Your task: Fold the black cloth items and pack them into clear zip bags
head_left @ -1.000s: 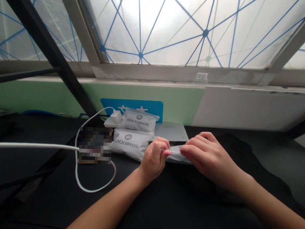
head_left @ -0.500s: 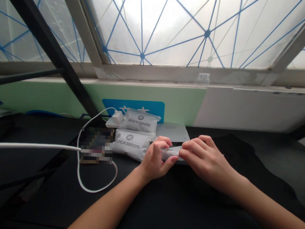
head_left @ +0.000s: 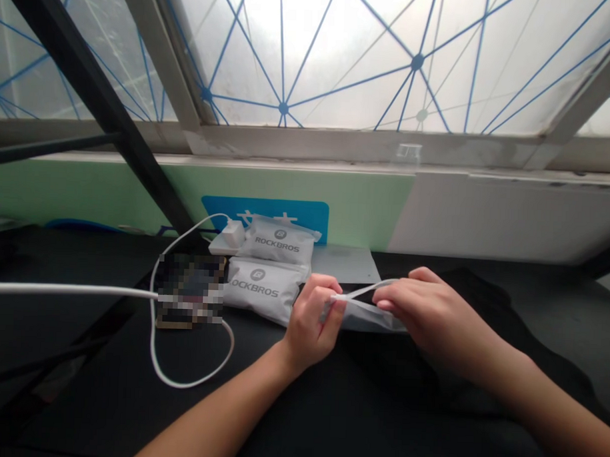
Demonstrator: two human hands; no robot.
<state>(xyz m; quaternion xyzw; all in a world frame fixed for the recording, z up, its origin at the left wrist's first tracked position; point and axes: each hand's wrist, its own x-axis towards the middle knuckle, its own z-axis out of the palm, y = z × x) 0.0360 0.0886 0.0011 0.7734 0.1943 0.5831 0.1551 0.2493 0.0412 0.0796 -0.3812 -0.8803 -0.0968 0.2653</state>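
Pale grey plastic pouch (head_left: 369,316) pulled taut between both hands, mouth edge parted; left hand (head_left: 311,325) clamped on its left end, right hand (head_left: 432,313) clamped on its right end. Just beyond left hand, two white ROCKBROS packets (head_left: 257,290) on black counter (head_left: 103,401); white cable (head_left: 154,330) farther left.

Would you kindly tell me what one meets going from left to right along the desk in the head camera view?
White cable, pixelated object, lower ROCKBROS pouch, left hand, pale fabric pouch, right hand.
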